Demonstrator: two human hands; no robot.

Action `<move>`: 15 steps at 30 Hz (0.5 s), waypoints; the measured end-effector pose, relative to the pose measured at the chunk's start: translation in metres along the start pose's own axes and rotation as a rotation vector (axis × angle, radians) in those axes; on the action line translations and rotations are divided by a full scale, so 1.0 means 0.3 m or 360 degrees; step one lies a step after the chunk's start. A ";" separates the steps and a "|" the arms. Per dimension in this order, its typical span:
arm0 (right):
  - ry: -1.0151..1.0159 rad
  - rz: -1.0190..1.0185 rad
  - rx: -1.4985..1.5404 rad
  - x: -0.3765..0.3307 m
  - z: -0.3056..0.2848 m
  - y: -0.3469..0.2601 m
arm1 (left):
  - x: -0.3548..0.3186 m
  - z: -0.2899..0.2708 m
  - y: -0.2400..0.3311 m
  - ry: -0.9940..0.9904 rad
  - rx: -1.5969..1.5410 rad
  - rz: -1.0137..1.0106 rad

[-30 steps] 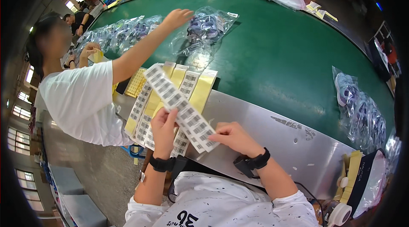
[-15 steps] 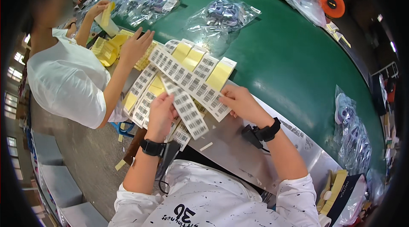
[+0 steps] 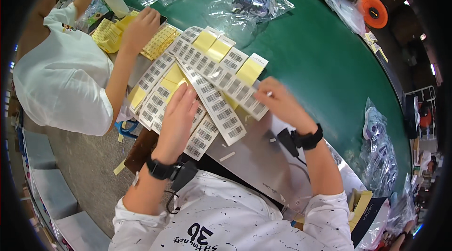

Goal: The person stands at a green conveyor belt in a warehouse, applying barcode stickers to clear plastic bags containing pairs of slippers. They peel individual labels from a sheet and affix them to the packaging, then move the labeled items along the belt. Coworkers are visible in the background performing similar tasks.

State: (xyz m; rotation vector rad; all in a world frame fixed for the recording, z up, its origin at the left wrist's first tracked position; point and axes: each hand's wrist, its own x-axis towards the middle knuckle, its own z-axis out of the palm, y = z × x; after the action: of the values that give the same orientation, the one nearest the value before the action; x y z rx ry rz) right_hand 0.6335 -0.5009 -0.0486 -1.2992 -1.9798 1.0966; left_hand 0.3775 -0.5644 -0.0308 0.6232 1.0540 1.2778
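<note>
Strips of white barcode labels lie fanned over the bench corner in front of me, some showing yellow backing. My left hand (image 3: 178,117) is open, its fingers stretched out over the pile beside a loose label strip (image 3: 221,109). With bent fingers, my right hand (image 3: 286,106) pinches the near end of the upper label strip (image 3: 207,68), which slants away to the far left. A small white bit shows between the right fingers; what it is I cannot make out. Yellow-backed strips (image 3: 219,49) stick out beyond the upper strip.
At the left a co-worker in a white shirt (image 3: 63,81) reaches a hand (image 3: 141,27) beside yellow label sheets (image 3: 159,41). Clear-bagged shoes (image 3: 254,4) lie on the green table (image 3: 320,76), with more bagged shoes (image 3: 379,147) at the right. An orange disc (image 3: 373,12) is at the far right.
My left hand has let go of the lower label strip, and its fingers have straightened. My right hand has moved slightly right and up. The co-worker's near hand has come down toward the yellow sheets.
</note>
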 end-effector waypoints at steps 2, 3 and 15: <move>0.0122 -0.0029 0.0041 0.049 -0.039 0.040 | -0.055 -0.048 -0.010 0.0139 0.0433 0.0217; 0.0206 -0.0054 0.0049 0.072 -0.052 0.082 | -0.078 -0.075 0.016 -0.0084 0.0644 0.0026; 0.0050 0.0316 0.0761 0.197 -0.057 0.118 | -0.219 -0.334 -0.178 -0.0503 0.1168 -0.0886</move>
State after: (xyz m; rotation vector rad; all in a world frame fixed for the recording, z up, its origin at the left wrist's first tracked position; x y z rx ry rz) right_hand 0.6404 -0.4335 -0.0696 -1.2509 -1.4593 1.5187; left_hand 0.3160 -0.6566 -0.1010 0.9547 1.3028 0.2699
